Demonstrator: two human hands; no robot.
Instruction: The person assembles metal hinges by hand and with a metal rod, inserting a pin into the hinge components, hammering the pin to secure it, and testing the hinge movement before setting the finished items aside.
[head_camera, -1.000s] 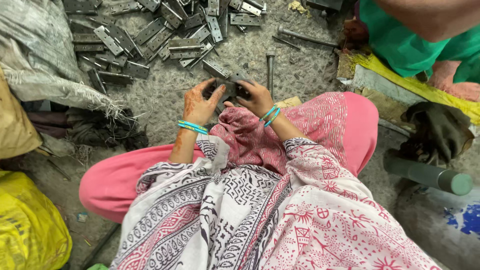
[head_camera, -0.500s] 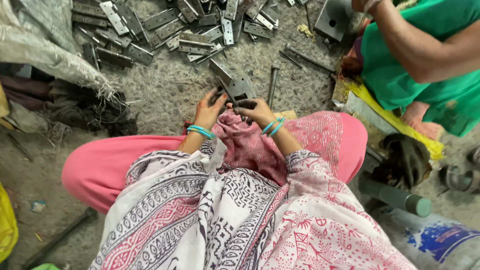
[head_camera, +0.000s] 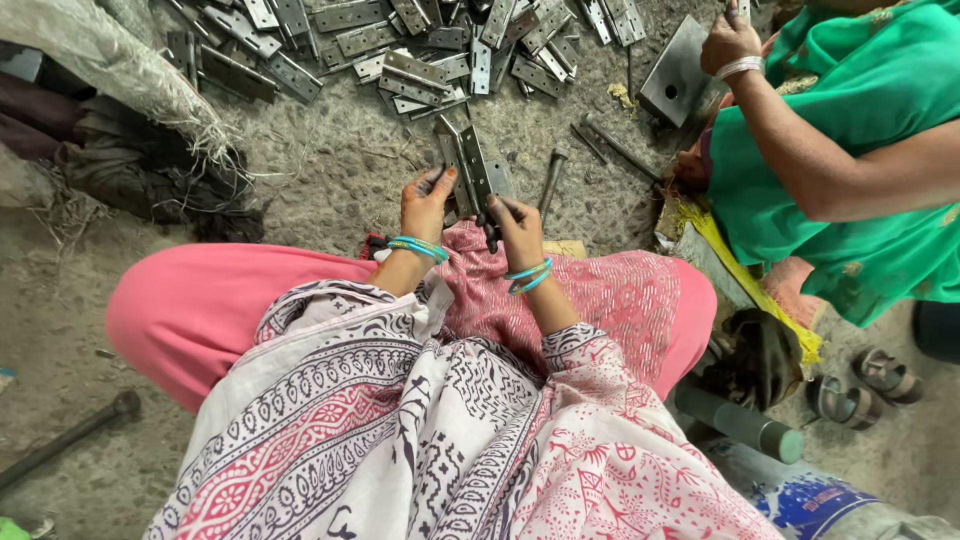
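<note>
A long grey metal hinge (head_camera: 468, 170) stands upright between my two hands, over my lap. My left hand (head_camera: 426, 203) grips its left leaf with the fingers curled round the edge. My right hand (head_camera: 517, 227) clasps the lower right side, near the hinge's bottom end. Both wrists wear turquoise bangles. My knees in pink cloth spread to either side, and a patterned shawl covers my front.
A heap of similar metal hinges (head_camera: 420, 45) lies on the rough concrete ahead. Loose metal pins (head_camera: 552, 180) rest beside it. At the right sits a person in green (head_camera: 830, 150), with a hand (head_camera: 728, 45) on a square metal plate (head_camera: 678, 72). A sack (head_camera: 110, 60) lies at the left.
The view has swung left and down. The hinge in my hands now stands more upright and higher. The person in green has reached a hand to the plate.
</note>
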